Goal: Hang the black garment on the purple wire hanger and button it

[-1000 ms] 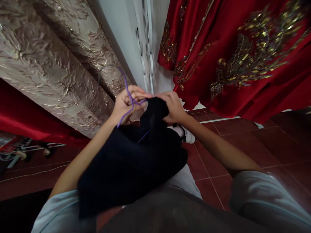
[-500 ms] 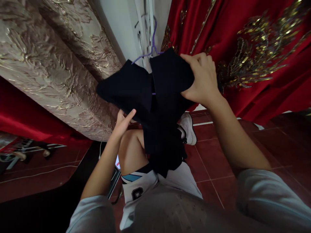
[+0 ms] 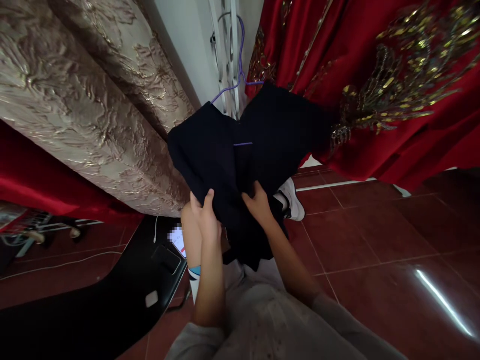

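A dark navy garment (image 3: 240, 160) hangs on a purple wire hanger (image 3: 240, 75), whose hook is over a white rack by the wall. My left hand (image 3: 205, 220) grips the garment's lower left part with its fingers closed on the cloth. My right hand (image 3: 258, 204) pinches the cloth just beside it, near the middle of the lower edge. Both hands are below the hanger, above my knee.
A gold brocade dress (image 3: 75, 100) hangs at the left and a red gown with gold embroidery (image 3: 375, 85) at the right. A black seat (image 3: 112, 300) with a phone (image 3: 179, 241) on it is at the lower left. My white shoe (image 3: 294, 200) rests on red floor tiles (image 3: 375, 240).
The garment now hangs from the hanger on the rack. My right hand let go of its top and came down to the lower edge; my left hand rose and took hold of the cloth.
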A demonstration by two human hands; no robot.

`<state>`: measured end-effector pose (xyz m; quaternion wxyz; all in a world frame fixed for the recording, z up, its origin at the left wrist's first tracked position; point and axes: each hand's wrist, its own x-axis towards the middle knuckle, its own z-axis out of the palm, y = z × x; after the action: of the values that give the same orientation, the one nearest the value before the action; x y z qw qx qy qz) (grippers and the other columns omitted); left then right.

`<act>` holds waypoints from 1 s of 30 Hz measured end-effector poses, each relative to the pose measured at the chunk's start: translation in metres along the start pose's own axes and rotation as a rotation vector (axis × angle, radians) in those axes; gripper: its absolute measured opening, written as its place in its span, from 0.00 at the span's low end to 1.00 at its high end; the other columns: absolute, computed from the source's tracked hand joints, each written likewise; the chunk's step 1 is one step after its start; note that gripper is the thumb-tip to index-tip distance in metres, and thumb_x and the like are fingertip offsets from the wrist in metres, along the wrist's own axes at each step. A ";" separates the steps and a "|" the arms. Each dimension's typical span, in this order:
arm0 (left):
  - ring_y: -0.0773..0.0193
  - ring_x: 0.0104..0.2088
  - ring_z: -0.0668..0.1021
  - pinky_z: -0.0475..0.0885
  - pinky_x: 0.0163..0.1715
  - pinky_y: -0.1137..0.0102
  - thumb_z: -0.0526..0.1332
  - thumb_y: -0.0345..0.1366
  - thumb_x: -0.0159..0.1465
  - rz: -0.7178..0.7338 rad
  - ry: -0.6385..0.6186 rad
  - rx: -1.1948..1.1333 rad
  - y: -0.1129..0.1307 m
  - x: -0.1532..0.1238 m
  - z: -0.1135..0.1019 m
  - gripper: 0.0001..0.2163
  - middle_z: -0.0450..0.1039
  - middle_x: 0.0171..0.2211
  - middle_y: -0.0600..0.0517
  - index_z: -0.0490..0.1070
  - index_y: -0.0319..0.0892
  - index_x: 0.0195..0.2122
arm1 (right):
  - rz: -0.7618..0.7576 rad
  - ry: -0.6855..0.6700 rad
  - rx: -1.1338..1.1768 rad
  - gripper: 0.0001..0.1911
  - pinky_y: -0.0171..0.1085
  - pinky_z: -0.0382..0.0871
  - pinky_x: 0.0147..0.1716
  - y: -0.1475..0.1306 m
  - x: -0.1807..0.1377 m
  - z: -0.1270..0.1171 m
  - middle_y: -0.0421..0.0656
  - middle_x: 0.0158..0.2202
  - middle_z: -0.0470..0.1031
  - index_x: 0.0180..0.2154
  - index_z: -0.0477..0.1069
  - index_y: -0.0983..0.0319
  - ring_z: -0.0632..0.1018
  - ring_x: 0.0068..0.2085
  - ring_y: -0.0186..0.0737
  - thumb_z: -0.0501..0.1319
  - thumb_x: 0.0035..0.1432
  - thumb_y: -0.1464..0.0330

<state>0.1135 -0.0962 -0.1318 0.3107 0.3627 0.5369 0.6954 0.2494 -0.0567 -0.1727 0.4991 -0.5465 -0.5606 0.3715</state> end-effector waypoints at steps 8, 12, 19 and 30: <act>0.57 0.49 0.77 0.73 0.57 0.59 0.58 0.28 0.60 0.145 -0.262 0.196 -0.063 -0.032 0.002 0.12 0.74 0.44 0.47 0.72 0.43 0.46 | 0.176 -0.188 0.008 0.26 0.41 0.65 0.24 0.004 -0.040 -0.017 0.42 0.17 0.66 0.19 0.65 0.59 0.70 0.21 0.38 0.58 0.64 0.51; 0.61 0.40 0.76 0.74 0.43 0.68 0.61 0.29 0.63 0.095 -0.535 0.129 -0.059 -0.037 0.006 0.02 0.70 0.36 0.51 0.70 0.42 0.35 | 0.198 -0.044 0.096 0.31 0.42 0.61 0.23 -0.015 -0.042 -0.021 0.41 0.16 0.60 0.16 0.60 0.57 0.63 0.20 0.36 0.62 0.62 0.46; 0.63 0.34 0.73 0.68 0.36 0.69 0.62 0.32 0.67 0.206 -0.380 0.285 -0.066 -0.032 0.010 0.07 0.68 0.30 0.52 0.68 0.42 0.31 | 0.115 -0.118 0.445 0.19 0.34 0.51 0.18 -0.068 -0.003 -0.042 0.38 0.19 0.66 0.28 0.74 0.58 0.61 0.18 0.30 0.65 0.60 0.50; 0.59 0.43 0.75 0.69 0.46 0.66 0.62 0.33 0.70 0.368 -0.288 0.284 -0.027 -0.039 0.015 0.04 0.72 0.39 0.49 0.73 0.42 0.37 | 0.013 -0.302 0.125 0.16 0.33 0.61 0.25 -0.084 -0.003 -0.051 0.39 0.24 0.72 0.30 0.73 0.62 0.71 0.25 0.32 0.67 0.60 0.56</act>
<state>0.1485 -0.1144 -0.1622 0.1980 0.5893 0.5045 0.5992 0.2780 -0.0770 -0.0803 0.4396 -0.4558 -0.6016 0.4870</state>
